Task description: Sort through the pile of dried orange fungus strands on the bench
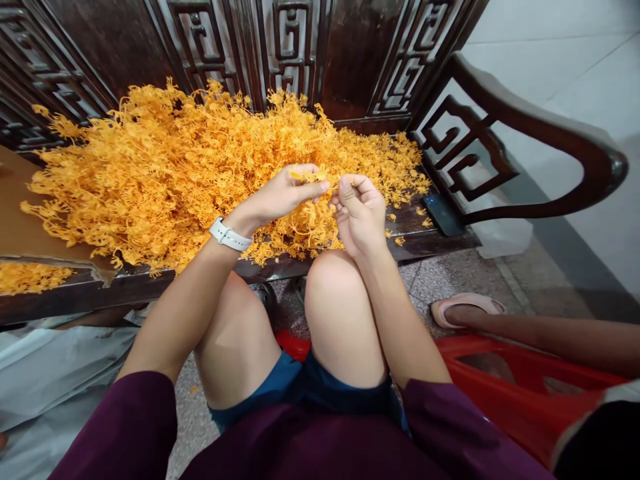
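My left hand (287, 193), with a white watch (231, 235) on its wrist, is closed around an orange plastic flower sprig (307, 177) with thin curled branches. Close beside it, my right hand (363, 210) is in a pinch at the sprig's right side. What sits between those fingertips is too small to make out. Both hands are over a large heap of orange branching plastic pieces (155, 173) on a dark wooden bench. Smaller separate orange pieces (387, 160) lie to the right of the heap.
The carved bench back (353, 60) rises behind the heap, with a curved armrest (545, 120) at right. A dark phone (444, 215) lies on the seat by it. Cardboard (35, 213) stands at left. Another person's sandalled foot (467, 312) and a red plastic stool (520, 387) are at right.
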`<state>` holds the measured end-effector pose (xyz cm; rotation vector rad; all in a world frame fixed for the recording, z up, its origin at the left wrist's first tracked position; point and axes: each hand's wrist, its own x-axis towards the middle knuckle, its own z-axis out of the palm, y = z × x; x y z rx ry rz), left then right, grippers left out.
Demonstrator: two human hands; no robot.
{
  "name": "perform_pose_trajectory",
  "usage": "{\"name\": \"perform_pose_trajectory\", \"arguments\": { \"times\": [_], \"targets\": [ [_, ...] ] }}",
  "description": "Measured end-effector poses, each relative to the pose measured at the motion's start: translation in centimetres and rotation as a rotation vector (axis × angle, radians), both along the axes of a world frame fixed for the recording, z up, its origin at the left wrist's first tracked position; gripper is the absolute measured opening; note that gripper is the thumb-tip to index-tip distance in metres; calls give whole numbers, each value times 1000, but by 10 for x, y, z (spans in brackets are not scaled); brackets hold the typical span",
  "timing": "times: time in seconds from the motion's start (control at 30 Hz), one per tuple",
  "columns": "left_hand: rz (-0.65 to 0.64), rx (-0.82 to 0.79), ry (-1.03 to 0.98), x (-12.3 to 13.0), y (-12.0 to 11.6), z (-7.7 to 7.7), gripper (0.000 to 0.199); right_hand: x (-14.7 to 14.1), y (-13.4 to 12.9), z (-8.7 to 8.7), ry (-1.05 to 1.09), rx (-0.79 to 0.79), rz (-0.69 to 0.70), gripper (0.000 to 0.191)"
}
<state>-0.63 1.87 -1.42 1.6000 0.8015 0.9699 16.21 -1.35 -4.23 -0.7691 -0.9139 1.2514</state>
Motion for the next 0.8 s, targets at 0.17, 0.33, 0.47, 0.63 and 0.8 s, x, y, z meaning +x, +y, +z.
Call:
{"name": "perform_pose_trajectory", "arguments": {
  "times": [0.17,0.33,0.47,0.63,0.8],
  "targets": [
    [30,76,67,-1,-4,7,35,1,-1,1,27,-6,-4,40],
    [137,56,22,-1,-1,6,40,1,-2,4,49,-27,35,42],
    [97,-7,-102,1,-2,6,44,-1,-4,6,15,-34,84,44],
    [-10,-158,-202,4,-11,12,47,0,-8,11,8,-51,159,45],
    [-39,-215,-264,11,-19,14,43,5,-10,18,78,-93,332,40]
  ]
}}
